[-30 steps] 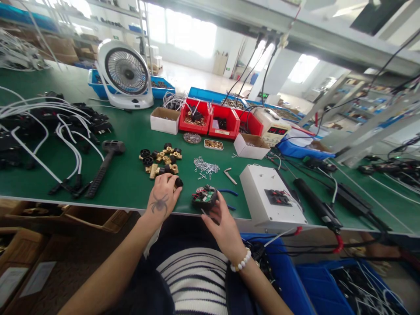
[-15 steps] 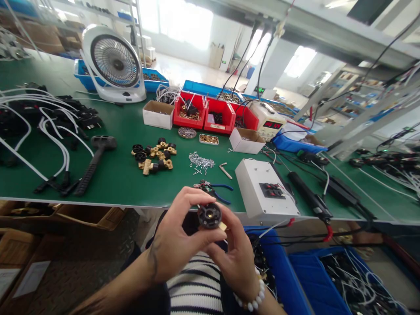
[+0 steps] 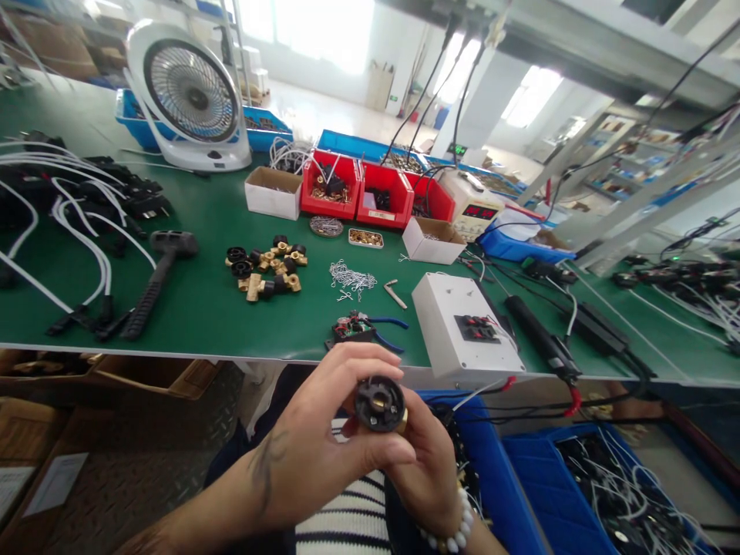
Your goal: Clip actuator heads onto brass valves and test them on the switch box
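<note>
My left hand point(image 3: 317, 416) grips a round black plastic valve fitting point(image 3: 380, 404) with brass in its centre, thumb below and fingers over the top. My right hand point(image 3: 428, 455) is closed behind the same fitting, near a bit of brass at its right side; its fingertips are partly hidden. The fitting's open face is turned up toward me, in front of the bench edge. Just beyond lie blue-handled pliers point(image 3: 388, 333) and a small circuit board point(image 3: 352, 325). Farther left sits a group of brass and black fittings point(image 3: 269, 267).
A black hammer point(image 3: 153, 281) lies left on the green bench point(image 3: 301, 324). Metal clips point(image 3: 351, 279) form a pile mid-bench. Red bins point(image 3: 329, 187), a white fan point(image 3: 190, 92) and a grey switch box point(image 3: 462, 327) stand around. Blue crates point(image 3: 491, 470) are below the right side.
The black fitting is now lower, slightly to the right, and shows more of its face. Both hands moved with it, the left fingers wrapping further over the top. The view has shifted slightly.
</note>
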Available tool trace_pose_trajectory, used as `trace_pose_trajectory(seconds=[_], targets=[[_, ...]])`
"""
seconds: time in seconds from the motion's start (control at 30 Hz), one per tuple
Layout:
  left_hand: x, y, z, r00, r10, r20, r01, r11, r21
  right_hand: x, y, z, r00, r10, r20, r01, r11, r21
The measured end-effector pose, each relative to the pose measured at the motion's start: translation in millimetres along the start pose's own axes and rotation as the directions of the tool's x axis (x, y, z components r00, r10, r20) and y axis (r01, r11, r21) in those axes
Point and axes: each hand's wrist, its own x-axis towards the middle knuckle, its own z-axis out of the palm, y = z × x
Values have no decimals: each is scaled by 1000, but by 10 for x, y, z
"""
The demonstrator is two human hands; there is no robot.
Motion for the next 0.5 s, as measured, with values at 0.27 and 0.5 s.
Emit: trace_pose_trajectory(seconds=[0.27,0.5], targets=[[94,-269,1,878,-467,-105,389,824,-411,538,669,-236,973,62,-221,-193,741,-643],[228,-758,157,826,-556,90,542,741,-397,668,992,-359,963,225,-147,-255,587,-769]])
